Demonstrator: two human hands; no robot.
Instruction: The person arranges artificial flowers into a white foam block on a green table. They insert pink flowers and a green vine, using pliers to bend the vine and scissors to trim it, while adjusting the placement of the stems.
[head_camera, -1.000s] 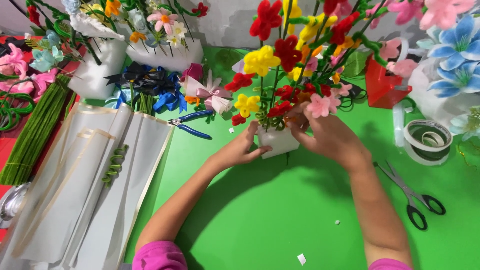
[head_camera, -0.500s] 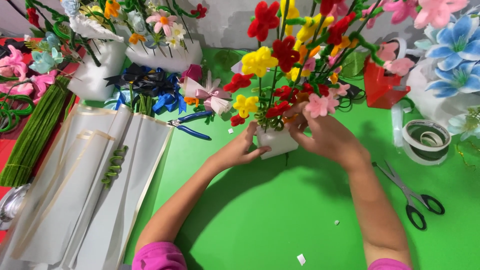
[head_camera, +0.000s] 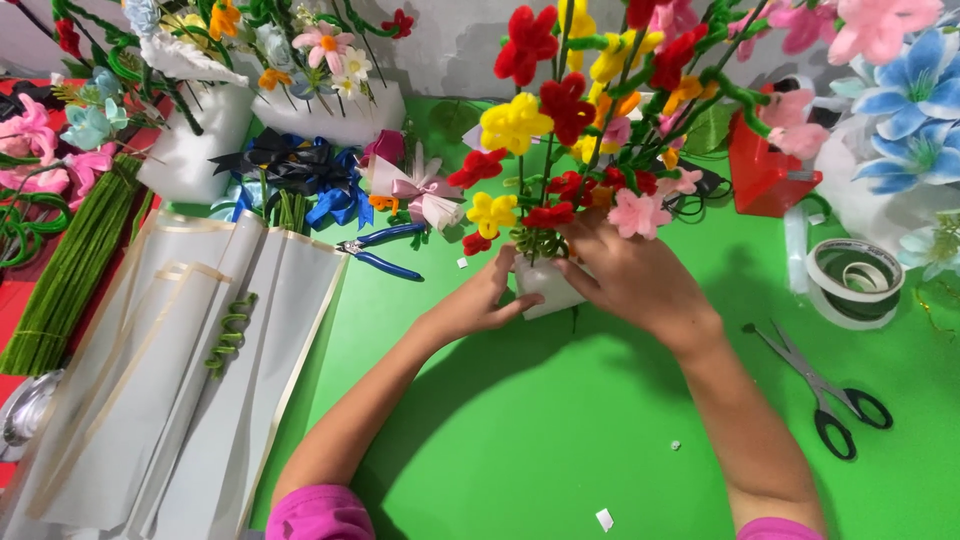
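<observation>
1. Pictured at mid-table on a green mat (head_camera: 560, 440): white block (head_camera: 548, 283) bristling with tall pipe-cleaner flowers (head_camera: 560, 110), red, yellow and pink, leaning up and toward the far right

2. Left hand (head_camera: 480, 300) pressed against the block's left face, fingers curled around it, gripping; right hand (head_camera: 630, 275) cupped over its right side and top, fingers among the stem bases, closed on the block as far as can be told

3. Top-heavy, by the look of it: tall stems on a small base, so any slackening of either grip likely to tip the whole bunch toward the far right

4. Stems packed tight at the base; a hard push on one liable to split the block or loosen its neighbours

5. Red box (head_camera: 765, 165) close on the right, blooms nearly touching it; a sideways shift likely to snag or bend petals there

6. Blue-handled pliers (head_camera: 385, 250) lying just left of the left hand, scissors (head_camera: 825, 385) near the right forearm; a careless sweep of either arm apt to knock them

7. Tape roll (head_camera: 850, 280) far right, wrapping sheets (head_camera: 180, 380) near left, both well apart from the hands
</observation>
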